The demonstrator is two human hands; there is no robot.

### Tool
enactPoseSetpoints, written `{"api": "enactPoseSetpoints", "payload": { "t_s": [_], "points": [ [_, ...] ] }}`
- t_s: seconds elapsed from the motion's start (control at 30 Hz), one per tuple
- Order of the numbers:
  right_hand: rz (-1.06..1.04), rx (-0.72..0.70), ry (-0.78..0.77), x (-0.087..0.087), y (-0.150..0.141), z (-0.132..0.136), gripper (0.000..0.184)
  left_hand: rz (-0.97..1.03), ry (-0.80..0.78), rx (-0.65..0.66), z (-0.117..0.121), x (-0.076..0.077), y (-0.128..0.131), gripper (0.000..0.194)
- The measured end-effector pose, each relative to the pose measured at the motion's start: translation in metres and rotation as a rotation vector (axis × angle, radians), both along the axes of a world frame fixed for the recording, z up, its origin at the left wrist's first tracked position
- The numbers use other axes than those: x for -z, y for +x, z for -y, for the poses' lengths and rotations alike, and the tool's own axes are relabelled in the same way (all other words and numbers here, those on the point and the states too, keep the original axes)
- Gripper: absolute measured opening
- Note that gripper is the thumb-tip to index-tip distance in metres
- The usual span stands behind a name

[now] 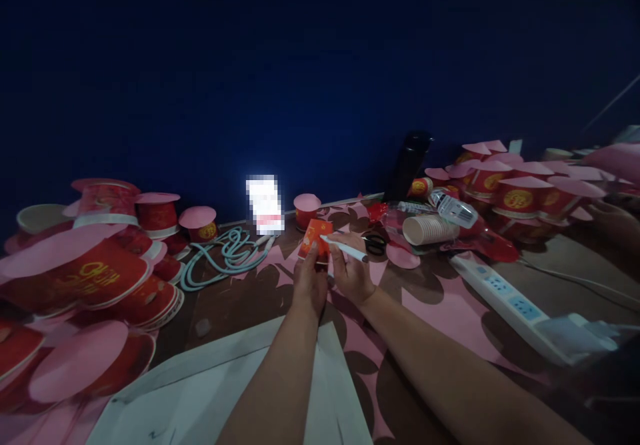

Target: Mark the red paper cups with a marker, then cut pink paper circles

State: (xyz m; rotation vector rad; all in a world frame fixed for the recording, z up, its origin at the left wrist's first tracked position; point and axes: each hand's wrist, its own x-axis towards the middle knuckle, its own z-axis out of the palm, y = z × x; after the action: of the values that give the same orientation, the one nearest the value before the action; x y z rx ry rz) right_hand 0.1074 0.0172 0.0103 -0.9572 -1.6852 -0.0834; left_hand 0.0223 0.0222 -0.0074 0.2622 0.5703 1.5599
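Observation:
A red paper cup (316, 233) with gold print is held in my left hand (310, 277), its fingers wrapped around the lower side. My right hand (353, 271) grips a slim white pen (347, 249) with a dark end. The pen's tip points left and lies against or just over the cup's side; I cannot tell if it touches. Both hands are close together above the table. Just right of my right hand lie black-handled scissors (375, 243). Behind the cup stands another red cup with a pink paper disc (307, 203) on top.
Red cups with pink discs pile up at left (95, 265) and right (520, 195). A coiled light-blue cable (220, 258), lit screen (265, 205), black bottle (407, 165), stacked paper cups (430, 230) and power strip (505, 295) surround me. Another person's hand (613, 221) shows at right.

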Motion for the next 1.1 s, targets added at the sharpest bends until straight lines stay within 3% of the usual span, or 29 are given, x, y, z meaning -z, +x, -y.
{"api": "enactPoseSetpoints", "payload": {
  "t_s": [1.1],
  "points": [
    [-0.058, 0.009, -0.007, 0.0002, -0.0011, -0.0031, 0.018, -0.022, 0.052, 0.001, -0.0006, -0.0018, -0.0003, 0.027]
  ]
}}
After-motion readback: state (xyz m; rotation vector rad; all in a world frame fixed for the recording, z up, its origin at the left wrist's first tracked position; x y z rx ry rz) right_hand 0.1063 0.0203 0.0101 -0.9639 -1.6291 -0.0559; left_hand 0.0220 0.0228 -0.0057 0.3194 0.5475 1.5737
